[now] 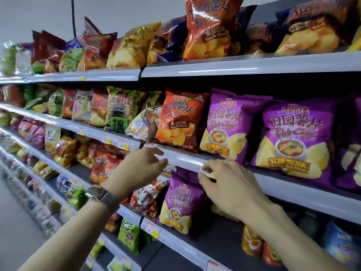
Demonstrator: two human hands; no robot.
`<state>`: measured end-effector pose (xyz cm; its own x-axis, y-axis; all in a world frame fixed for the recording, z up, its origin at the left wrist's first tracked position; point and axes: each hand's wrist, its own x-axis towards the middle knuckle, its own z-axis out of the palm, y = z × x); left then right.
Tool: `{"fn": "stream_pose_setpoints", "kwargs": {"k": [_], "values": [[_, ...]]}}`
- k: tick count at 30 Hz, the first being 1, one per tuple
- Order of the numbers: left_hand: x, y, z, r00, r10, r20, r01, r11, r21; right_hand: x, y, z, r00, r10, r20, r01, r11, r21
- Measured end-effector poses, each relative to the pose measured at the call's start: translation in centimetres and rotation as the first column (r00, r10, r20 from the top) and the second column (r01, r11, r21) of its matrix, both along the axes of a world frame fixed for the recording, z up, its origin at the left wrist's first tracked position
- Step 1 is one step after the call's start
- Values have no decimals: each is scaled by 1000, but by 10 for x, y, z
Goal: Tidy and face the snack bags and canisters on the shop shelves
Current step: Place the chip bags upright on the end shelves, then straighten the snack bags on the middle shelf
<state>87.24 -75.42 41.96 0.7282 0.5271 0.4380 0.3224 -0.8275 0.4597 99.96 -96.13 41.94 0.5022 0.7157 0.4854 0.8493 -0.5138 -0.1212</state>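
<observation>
- We face the middle shelf (185, 159), whose front rail runs from left to lower right across our view.
- Two purple chip bags (289, 137) stand upright on it at the right, fronts out. An orange tomato bag (179, 122) stands just left of them.
- A pale bag (142, 124) leans askew against the orange bag's left side, its long axis tipped off upright. We judge this the likeliest one to straighten.
- A smaller purple bag (181, 204) stands on the shelf below, under the rail and between our hands.
- The left hand (140, 167) hovers at the rail, its grip loose and holding nothing. The pale bag lies straight above it, so this hand is the nearer one.
- The right hand (228, 186) has bent fingertips at the price label (202, 169) on the rail. We cannot tell whether its grip pinches the label or only touches it.
</observation>
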Motion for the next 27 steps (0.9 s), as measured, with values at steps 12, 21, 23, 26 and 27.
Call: {"fn": "stream_pose_setpoints", "kwargs": {"k": [12, 21, 23, 26, 27], "values": [[-56, 75, -21, 975, 132, -180, -119, 990, 81, -33, 133, 5, 988, 143, 52, -140, 988, -67], [-55, 193, 6, 974, 212, -78, -197, 966, 168, -48, 246, 27, 991, 63, 117, -81, 984, 157], [-50, 221, 16, 974, 215, -66, -199, 961, 193, -48, 270, 33, 990, 27, 137, -54, 979, 197], [-41, 255, 26, 977, 206, -48, -190, 953, 237, -40, 299, 39, 993, -15, 115, -20, 953, 302], [-37, 264, 28, 978, 203, -40, -188, 953, 237, -36, 307, 40, 996, -8, 93, -26, 935, 353]]}}
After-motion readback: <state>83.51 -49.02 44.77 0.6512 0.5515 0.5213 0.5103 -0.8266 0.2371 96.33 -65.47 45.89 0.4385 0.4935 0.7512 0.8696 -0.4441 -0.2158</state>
